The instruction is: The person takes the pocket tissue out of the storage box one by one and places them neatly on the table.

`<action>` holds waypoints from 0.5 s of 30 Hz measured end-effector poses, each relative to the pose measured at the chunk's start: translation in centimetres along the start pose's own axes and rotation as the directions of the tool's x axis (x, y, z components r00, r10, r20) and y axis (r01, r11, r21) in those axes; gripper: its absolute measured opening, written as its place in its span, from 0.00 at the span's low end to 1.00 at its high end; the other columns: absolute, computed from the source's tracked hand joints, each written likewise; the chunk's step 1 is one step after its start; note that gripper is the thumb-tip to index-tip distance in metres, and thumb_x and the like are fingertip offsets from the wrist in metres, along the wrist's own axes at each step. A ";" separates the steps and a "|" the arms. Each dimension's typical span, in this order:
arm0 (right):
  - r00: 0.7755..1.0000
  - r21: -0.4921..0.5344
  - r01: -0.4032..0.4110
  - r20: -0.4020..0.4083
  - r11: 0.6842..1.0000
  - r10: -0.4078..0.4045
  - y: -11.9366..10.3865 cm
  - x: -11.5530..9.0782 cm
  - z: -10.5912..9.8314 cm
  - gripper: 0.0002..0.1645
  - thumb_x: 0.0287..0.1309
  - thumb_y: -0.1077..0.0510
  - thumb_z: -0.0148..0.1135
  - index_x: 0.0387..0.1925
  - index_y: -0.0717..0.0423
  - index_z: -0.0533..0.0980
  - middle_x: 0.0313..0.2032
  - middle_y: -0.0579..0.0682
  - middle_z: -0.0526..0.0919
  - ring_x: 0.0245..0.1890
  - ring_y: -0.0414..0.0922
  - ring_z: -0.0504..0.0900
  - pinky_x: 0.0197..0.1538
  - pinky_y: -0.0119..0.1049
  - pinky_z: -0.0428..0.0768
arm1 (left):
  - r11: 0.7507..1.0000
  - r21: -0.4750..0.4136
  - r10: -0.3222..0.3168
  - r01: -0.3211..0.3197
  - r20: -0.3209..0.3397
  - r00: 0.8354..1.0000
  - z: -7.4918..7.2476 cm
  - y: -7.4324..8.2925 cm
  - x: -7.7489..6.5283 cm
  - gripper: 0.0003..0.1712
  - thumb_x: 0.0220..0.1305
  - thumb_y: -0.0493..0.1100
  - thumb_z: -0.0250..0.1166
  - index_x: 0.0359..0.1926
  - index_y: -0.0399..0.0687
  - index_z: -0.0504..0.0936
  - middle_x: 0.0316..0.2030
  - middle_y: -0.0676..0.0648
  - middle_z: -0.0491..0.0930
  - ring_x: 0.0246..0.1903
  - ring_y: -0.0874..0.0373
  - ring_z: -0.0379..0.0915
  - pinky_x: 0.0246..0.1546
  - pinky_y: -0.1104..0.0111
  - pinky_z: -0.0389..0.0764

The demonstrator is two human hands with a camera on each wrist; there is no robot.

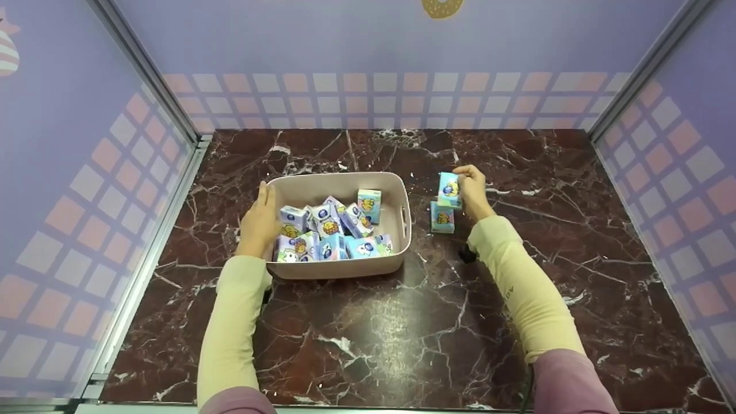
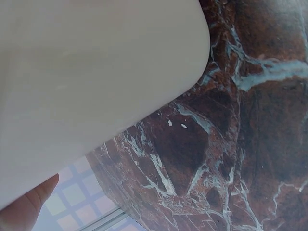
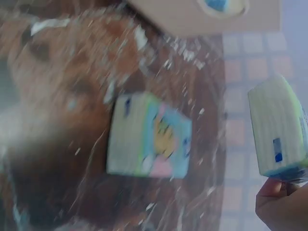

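My right hand [image 1: 475, 194] pinches a small blue tissue pack [image 1: 449, 190] with a yellow cartoon figure, its stacked white sheets showing side-on in the right wrist view. Below it, on the marble tabletop, sits another blue tissue pack [image 3: 150, 137], partly overlapped by the held one in the head view. To the left stands a beige plastic basket [image 1: 336, 271] with several tissue packs [image 1: 326, 225] heaped inside, mostly toward its left and front. Against the basket's left outer wall, my left hand [image 1: 258, 225] lies with fairly straight fingers; one fingertip shows beside that wall in the left wrist view.
A dark red marble tabletop [image 1: 368, 345] with white veins lies under everything. Lilac panels with pink and white checks [image 1: 385, 100] enclose the back and both sides. The basket's right end has a handle slot [image 1: 405, 222].
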State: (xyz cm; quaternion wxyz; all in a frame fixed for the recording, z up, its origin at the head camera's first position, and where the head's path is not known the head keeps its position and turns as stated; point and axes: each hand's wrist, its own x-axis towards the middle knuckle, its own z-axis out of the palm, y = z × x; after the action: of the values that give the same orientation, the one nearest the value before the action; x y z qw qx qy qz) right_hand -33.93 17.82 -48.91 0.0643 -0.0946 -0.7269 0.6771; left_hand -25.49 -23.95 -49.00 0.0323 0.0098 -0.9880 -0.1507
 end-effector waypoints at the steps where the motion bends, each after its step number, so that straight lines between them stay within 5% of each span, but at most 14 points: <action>1: 1.000 -0.012 -0.007 -0.006 1.000 0.007 0.3 0.1 -0.3 0.15 0.50 0.72 0.38 0.38 0.72 0.69 0.22 0.46 0.65 0.11 0.33 0.57 0.14 0.23 0.57 | 1.000 0.001 0.003 -0.003 -0.004 1.000 0.0 0.0 0.0 0.38 0.55 0.36 0.49 0.67 0.38 0.47 0.68 0.39 0.40 0.54 0.36 0.62 0.47 0.46 0.68; 10: 0.999 -0.113 -0.048 0.005 0.992 0.049 2.7 0.6 -3.4 0.16 0.50 0.71 0.36 0.37 0.71 0.70 0.16 0.44 0.63 0.11 0.34 0.59 0.15 0.24 0.60 | 1.000 0.006 0.002 -0.002 -0.004 1.000 0.0 0.0 0.1 0.40 0.52 0.36 0.51 0.67 0.39 0.47 0.68 0.39 0.40 0.52 0.36 0.64 0.45 0.46 0.69; 15: 0.998 -0.126 -0.055 0.026 0.990 0.059 2.3 -0.8 -4.1 0.18 0.48 0.73 0.34 0.39 0.77 0.68 0.18 0.46 0.63 0.10 0.32 0.56 0.14 0.23 0.58 | 1.000 0.006 -0.007 0.007 0.003 1.000 0.1 0.0 0.1 0.41 0.51 0.35 0.52 0.67 0.39 0.47 0.68 0.40 0.39 0.51 0.35 0.64 0.44 0.46 0.69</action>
State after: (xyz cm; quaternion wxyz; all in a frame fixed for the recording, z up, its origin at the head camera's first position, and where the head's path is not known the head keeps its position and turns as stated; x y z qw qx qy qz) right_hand -32.09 21.80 -50.83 0.0279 -0.1091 -0.7660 0.6329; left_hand -25.58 -23.91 -49.04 0.0301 0.0133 -0.9884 -0.1481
